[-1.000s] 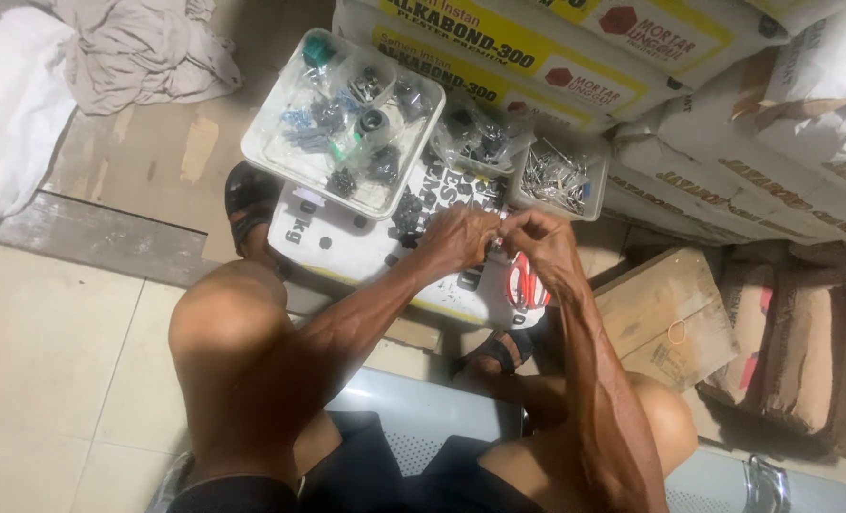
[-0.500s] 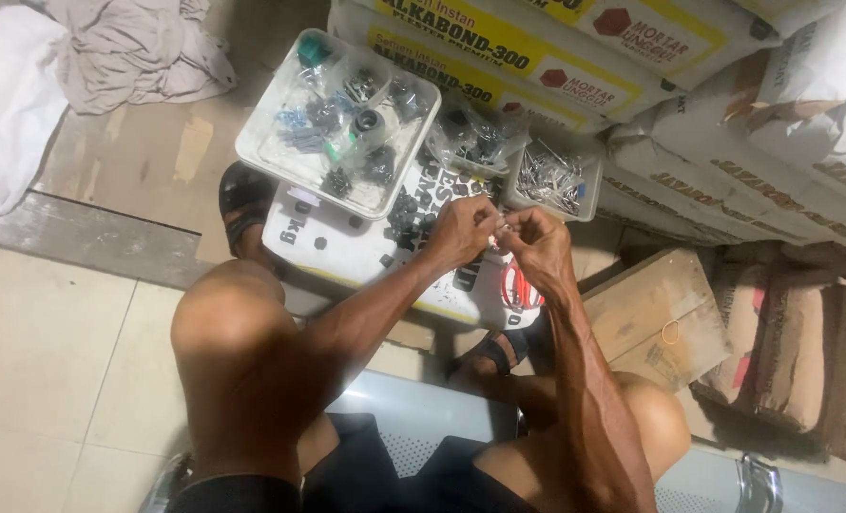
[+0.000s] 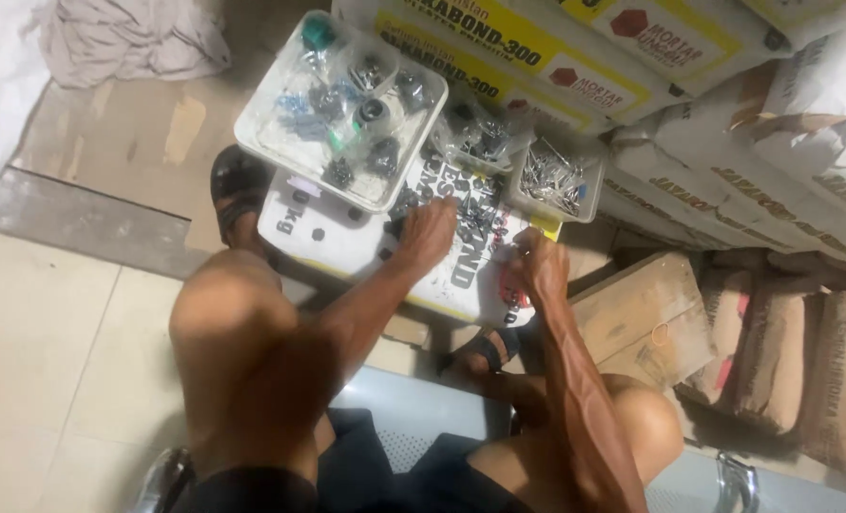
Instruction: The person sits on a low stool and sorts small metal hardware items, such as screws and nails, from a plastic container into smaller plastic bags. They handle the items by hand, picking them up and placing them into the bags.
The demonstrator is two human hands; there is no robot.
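Left hand (image 3: 431,231) rests curled on loose metal fasteners (image 3: 461,211) heaped on a white sack (image 3: 347,242); right hand (image 3: 540,268), at 3 o'clock, seemingly pinches one. Risk: small pieces may roll off the sack's unrimmed, sloping surface beside the tray (image 3: 280,152).

Your work rests on a white sack (image 3: 347,242) lying flat on the floor (image 3: 52,313). On the sack sits a white tray (image 3: 271,142) full of small metal parts. Beside it sits a small clear tub (image 3: 575,211) of silver screws. Loose dark bits (image 3: 475,214) lie on the sack too.
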